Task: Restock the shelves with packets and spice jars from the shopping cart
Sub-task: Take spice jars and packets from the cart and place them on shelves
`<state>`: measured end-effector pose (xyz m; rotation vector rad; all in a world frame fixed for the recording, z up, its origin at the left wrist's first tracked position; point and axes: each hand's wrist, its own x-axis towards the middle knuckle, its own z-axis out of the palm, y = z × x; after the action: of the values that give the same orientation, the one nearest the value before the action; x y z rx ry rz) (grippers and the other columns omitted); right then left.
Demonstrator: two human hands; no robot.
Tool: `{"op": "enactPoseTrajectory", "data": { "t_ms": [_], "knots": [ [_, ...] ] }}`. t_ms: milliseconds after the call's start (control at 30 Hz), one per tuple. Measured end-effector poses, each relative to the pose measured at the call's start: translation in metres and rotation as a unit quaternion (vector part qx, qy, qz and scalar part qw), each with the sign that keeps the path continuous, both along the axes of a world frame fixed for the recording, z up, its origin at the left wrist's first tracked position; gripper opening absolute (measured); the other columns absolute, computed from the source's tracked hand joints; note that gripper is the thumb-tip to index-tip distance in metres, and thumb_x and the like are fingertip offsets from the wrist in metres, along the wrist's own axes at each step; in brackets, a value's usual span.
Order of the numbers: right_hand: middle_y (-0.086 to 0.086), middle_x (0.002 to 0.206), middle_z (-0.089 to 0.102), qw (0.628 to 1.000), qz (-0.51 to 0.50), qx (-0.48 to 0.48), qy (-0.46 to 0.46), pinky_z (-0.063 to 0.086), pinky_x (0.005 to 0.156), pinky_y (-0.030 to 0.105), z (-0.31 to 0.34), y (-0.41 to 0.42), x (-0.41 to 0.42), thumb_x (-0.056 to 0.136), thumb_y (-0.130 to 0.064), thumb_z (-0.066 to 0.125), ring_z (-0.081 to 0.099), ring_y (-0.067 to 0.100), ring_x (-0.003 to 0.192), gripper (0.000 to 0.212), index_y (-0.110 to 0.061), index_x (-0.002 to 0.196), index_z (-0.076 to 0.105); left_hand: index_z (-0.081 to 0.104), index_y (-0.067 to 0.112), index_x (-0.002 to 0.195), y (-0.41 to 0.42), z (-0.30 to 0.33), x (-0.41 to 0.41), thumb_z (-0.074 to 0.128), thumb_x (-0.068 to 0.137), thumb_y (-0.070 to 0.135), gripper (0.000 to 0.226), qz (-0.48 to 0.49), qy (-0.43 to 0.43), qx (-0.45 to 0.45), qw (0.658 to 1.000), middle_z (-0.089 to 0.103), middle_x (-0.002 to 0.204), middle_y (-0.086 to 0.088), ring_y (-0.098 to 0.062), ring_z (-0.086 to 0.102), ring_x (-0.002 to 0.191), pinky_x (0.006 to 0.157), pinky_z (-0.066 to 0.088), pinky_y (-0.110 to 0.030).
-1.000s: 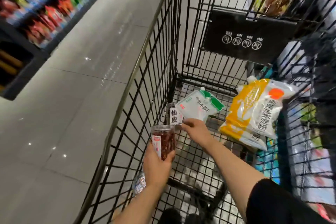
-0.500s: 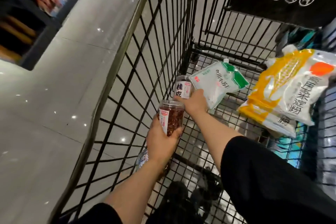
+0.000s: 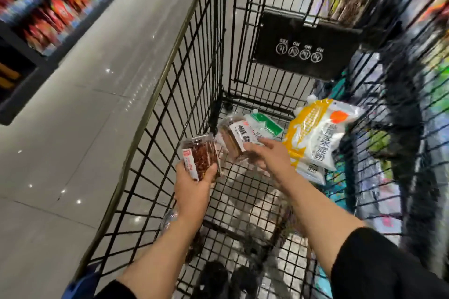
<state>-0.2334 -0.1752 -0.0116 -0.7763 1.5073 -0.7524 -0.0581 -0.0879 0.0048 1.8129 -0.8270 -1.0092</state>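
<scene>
Along the left edge of the view, a shelf (image 3: 36, 14) with red and green packets stands beside the grey tiled floor (image 3: 97, 104). Next comes the black wire shopping cart (image 3: 194, 68), and both hands are inside it. Close to the cart's left wall, the left hand (image 3: 192, 189) holds a clear spice jar of red pieces (image 3: 200, 159) upright, with the fingers curled round its lower part. Just to the right of it, the right hand (image 3: 269, 155) grips a second jar with a white label and dark content (image 3: 237, 138); this jar is tilted and lifted above the cart floor, and it is a little blurred. Behind this jar, near the far left corner of the cart, a white packet with a green corner (image 3: 266, 125) lies on the wire floor. Further right, against the right wall of the cart, a yellow and white corn starch bag (image 3: 318, 131) lies over another similar bag (image 3: 312, 170). On the far wall hangs a black sign with four round symbols (image 3: 301, 43). At the right edge, more shelf goods are visible through the wires, but they are too blurred to name.
</scene>
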Motion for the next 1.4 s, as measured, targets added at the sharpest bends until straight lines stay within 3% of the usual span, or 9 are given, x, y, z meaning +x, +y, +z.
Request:
{"op": "enactPoseTrajectory", "data": {
  "t_ms": [200,333,433,733,867,967,1100,1267,1400],
  "knots": [
    [0.010,0.093,0.069,0.987,0.031,-0.069,-0.139,0.055,0.064,0.025,0.090,0.003,-0.018,0.060,-0.002,0.080,0.069,0.016,0.075,0.071,-0.002,0.126,0.054,0.047,0.031,0.114,-0.028,0.076,-0.017,0.075,0.082,0.025,0.044,-0.039,0.060,-0.106,0.992,0.061,0.114,0.003,-0.009,0.061,0.103,0.084,0.046,-0.024],
    [0.009,0.101,0.070,0.978,0.040,-0.148,-0.143,0.054,0.074,0.028,0.153,0.016,-0.030,0.061,-0.005,0.073,0.066,0.020,0.090,0.053,-0.008,0.113,0.063,0.051,0.040,0.102,-0.047,0.124,-0.022,0.080,0.057,0.059,0.057,-0.114,0.053,-0.137,0.982,0.062,0.113,-0.003,-0.017,0.063,0.101,0.088,0.053,-0.041],
    [0.007,0.100,0.068,0.972,0.008,-0.195,-0.131,0.053,0.070,0.025,0.196,0.036,-0.039,0.059,-0.002,0.071,0.066,0.018,0.089,0.053,-0.009,0.110,0.058,0.052,0.027,0.122,-0.054,0.160,-0.028,0.087,0.062,0.041,0.071,-0.201,0.110,-0.164,0.960,0.066,0.114,-0.003,-0.015,0.067,0.101,0.089,0.056,-0.041],
    [0.007,0.104,0.069,0.938,-0.194,-0.287,-0.015,0.056,0.066,0.027,0.301,0.182,-0.050,0.057,0.005,0.069,0.069,0.019,0.088,0.075,-0.018,0.126,0.048,0.038,0.029,0.140,-0.012,0.257,-0.052,0.050,0.100,0.029,0.042,-0.540,0.241,-0.190,0.783,0.058,0.131,0.007,-0.006,0.057,0.117,0.101,0.043,-0.033],
    [0.008,0.104,0.067,0.906,-0.290,-0.303,0.054,0.056,0.068,0.026,0.340,0.276,-0.047,0.057,0.001,0.071,0.068,0.020,0.089,0.070,-0.019,0.120,0.051,0.050,0.027,0.131,0.039,0.290,-0.072,0.059,0.093,0.027,0.039,-0.631,0.257,-0.206,0.702,0.067,0.120,0.004,-0.009,0.064,0.109,0.094,0.051,-0.027],
    [0.005,0.095,0.069,0.870,-0.359,-0.316,0.117,0.056,0.064,0.024,0.371,0.346,-0.042,0.067,0.003,0.073,0.070,0.013,0.079,0.058,-0.021,0.115,0.051,0.058,0.028,0.120,0.092,0.320,-0.090,0.071,0.082,0.038,0.042,-0.676,0.269,-0.214,0.652,0.071,0.108,0.009,-0.004,0.067,0.099,0.086,0.053,-0.021],
    [0.008,0.103,0.069,0.817,-0.441,-0.322,0.181,0.054,0.081,0.034,0.412,0.430,-0.036,0.079,-0.015,0.068,0.068,0.016,0.084,0.048,-0.018,0.123,0.050,0.059,0.014,0.115,0.161,0.357,-0.116,0.066,0.087,0.009,0.029,-0.695,0.335,-0.218,0.598,0.072,0.094,0.007,-0.001,0.068,0.077,0.064,0.052,-0.013],
    [0.004,0.108,0.068,0.756,-0.511,-0.311,0.264,0.053,0.085,0.041,0.455,0.519,-0.022,0.088,-0.027,0.065,0.067,0.019,0.093,0.040,-0.020,0.125,0.049,0.056,0.015,0.114,0.237,0.398,-0.140,0.068,0.084,0.010,0.033,-0.729,0.385,-0.210,0.526,0.072,0.102,-0.004,-0.012,0.070,0.088,0.070,0.055,-0.020],
    [0.006,0.106,0.067,0.720,-0.548,-0.294,0.308,0.054,0.076,0.034,0.480,0.582,-0.009,0.083,-0.021,0.072,0.067,0.017,0.088,0.048,-0.015,0.123,0.046,0.053,0.020,0.115,0.297,0.423,-0.153,0.071,0.083,0.014,0.038,-0.748,0.388,-0.214,0.493,0.070,0.101,0.001,0.000,0.069,0.080,0.064,0.053,-0.013]
  ]
}}
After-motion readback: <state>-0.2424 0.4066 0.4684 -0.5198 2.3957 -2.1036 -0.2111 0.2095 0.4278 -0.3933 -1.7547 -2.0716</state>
